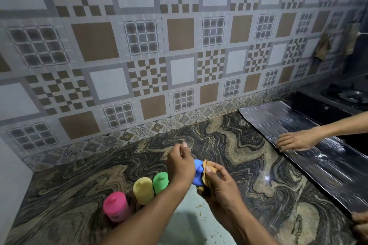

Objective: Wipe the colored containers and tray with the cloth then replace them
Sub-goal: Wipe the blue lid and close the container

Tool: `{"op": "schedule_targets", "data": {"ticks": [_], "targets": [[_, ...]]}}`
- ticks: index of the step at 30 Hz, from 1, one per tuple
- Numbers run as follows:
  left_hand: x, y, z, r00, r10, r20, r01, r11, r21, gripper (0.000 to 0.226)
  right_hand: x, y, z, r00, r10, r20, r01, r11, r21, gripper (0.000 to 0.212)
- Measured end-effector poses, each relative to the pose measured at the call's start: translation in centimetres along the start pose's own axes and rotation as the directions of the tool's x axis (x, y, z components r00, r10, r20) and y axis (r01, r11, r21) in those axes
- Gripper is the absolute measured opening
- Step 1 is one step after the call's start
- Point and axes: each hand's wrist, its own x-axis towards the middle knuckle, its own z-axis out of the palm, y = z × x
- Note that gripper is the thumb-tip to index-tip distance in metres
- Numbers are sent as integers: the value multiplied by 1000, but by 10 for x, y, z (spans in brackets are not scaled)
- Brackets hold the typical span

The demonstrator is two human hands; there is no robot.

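My left hand is closed around a blue container, held above the counter. Against the container's right side my right hand presses a crumpled brown cloth. Three more containers stand in a row on the marbled counter to the left: pink, yellow and green, the green one partly behind my left forearm. A pale green tray with small crumbs on it lies under my arms near the front edge, mostly covered.
Another person's hand rests on a shiny foil sheet over the counter's right part, and a second hand shows at the lower right edge. A black stove sits at the far right. The tiled wall runs along the back.
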Motion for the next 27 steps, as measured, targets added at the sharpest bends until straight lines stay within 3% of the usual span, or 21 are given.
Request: {"op": "schedule_targets", "data": {"ticks": [1, 3, 4, 6, 8, 10, 11, 13, 15, 17, 18, 20, 23, 25, 27], "targets": [[1, -1, -3, 987, -49, 154, 41, 997, 58, 40, 0, -3, -2, 1000, 9, 2, -9, 999, -36, 12], [3, 3, -11, 871, -201, 447, 159, 979, 130, 48, 3, -17, -7, 998, 46, 42, -38, 982, -183, 14], [6, 6, -13, 833, -227, 504, 177, 973, 146, 51, 5, -24, -7, 995, 66, 73, -46, 968, -246, 15], [7, 13, -10, 914, -127, 385, 81, 988, 133, 50, 6, -29, -3, 991, 52, 121, -17, 962, -272, 15], [0, 19, -4, 998, -17, 68, 13, 999, 51, 44, 4, -21, 7, 997, -36, 75, 52, 974, -220, 15], [-9, 22, 0, 983, -9, -181, -1, 999, -55, 39, 1, -7, 14, 995, -96, -26, 92, 986, -137, 13], [-11, 21, 1, 978, -51, -204, 36, 996, -78, 38, 0, -2, 14, 994, -95, -60, 88, 991, -102, 13], [-9, 10, 3, 984, -175, -29, 170, 976, -134, 43, 0, -6, 11, 996, -53, -68, 46, 994, -99, 12], [-3, 2, -3, 906, -315, 283, 379, 902, -206, 54, 2, -24, 4, 1000, 6, 16, -2, 976, -219, 10], [0, -1, -8, 855, -322, 406, 425, 884, -195, 55, 3, -38, 0, 992, 66, 107, -27, 942, -334, 8], [0, 1, -8, 890, -283, 357, 357, 920, -162, 52, 3, -40, 0, 989, 69, 132, -18, 935, -354, 9], [-5, 7, -6, 976, -195, 97, 205, 974, -97, 47, -1, -28, 8, 994, -10, 113, 48, 942, -333, 13], [-16, 15, -3, 957, -168, -236, 138, 981, -139, 41, -9, 6, 19, 986, -160, -51, 146, 964, -220, 14], [-16, 8, -2, 962, -217, -163, 195, 971, -141, 40, -10, 11, 19, 980, -160, -118, 135, 972, -194, 13], [-8, -1, -6, 938, -327, 118, 344, 922, -177, 45, -5, -7, 13, 995, -87, -41, 73, 960, -271, 13]]}}
